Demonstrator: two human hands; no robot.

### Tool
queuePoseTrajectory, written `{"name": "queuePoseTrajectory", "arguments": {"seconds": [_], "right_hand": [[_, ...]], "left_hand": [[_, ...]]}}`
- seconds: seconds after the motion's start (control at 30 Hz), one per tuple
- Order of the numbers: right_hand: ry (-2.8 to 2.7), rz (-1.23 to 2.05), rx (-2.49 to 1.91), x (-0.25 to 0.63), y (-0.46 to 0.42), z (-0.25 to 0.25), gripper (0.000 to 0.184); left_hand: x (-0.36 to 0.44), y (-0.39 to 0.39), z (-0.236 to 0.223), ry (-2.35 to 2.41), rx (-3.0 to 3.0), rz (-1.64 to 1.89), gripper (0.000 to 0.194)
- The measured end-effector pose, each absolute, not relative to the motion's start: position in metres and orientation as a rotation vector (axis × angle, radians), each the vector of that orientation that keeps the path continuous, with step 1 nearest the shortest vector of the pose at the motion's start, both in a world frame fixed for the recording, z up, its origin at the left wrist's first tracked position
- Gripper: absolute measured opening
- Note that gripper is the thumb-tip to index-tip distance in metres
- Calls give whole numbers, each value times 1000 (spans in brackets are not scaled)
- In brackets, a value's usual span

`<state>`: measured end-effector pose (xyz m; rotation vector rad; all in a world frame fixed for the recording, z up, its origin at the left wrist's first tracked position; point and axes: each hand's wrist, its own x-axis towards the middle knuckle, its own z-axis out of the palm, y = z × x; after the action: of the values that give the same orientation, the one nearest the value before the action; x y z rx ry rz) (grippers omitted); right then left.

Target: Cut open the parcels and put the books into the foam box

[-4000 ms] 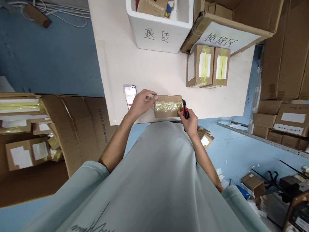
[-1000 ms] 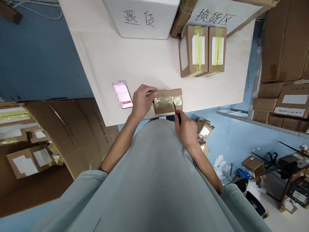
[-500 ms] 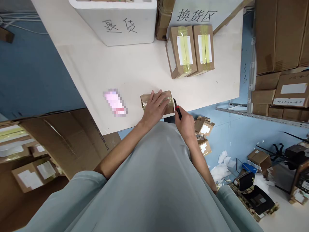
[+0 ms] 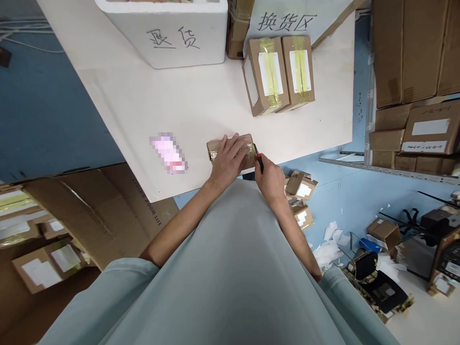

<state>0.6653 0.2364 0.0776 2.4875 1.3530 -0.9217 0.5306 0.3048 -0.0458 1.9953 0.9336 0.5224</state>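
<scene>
A small cardboard box (image 4: 248, 164) sealed with shiny tape lies near the front edge of the white table. Across its top rests my left hand (image 4: 227, 163), fingers stretched out and lying flat, pressing on it. My right hand (image 4: 272, 179) is closed around a red and black utility knife (image 4: 259, 164). The blade end is at the box's right end, where the tape folds over; its exact tip is hard to make out. To the left on the table lies a pixelated pinkish flat object (image 4: 168, 153).
Two taped cardboard boxes (image 4: 271, 79) stand at the back right of the table (image 4: 194, 105), before a handwritten sign (image 4: 287, 21). A white foam bin (image 4: 179, 40) sits at the back left. Shelved cartons (image 4: 426, 127) are at right; a large carton (image 4: 118, 211) stands at lower left.
The knife in my right hand has moved left, from just beside the small box to against its right end. My left hand stays on the box. The whole view has shifted slightly.
</scene>
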Motion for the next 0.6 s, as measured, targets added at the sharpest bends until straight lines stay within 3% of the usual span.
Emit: {"name": "queuePoseTrajectory", "arguments": {"seconds": [0.6], "right_hand": [[1156,-777,2329,647,249,80,48]], "left_hand": [[537,303,-45,987,1928,560,37]]}}
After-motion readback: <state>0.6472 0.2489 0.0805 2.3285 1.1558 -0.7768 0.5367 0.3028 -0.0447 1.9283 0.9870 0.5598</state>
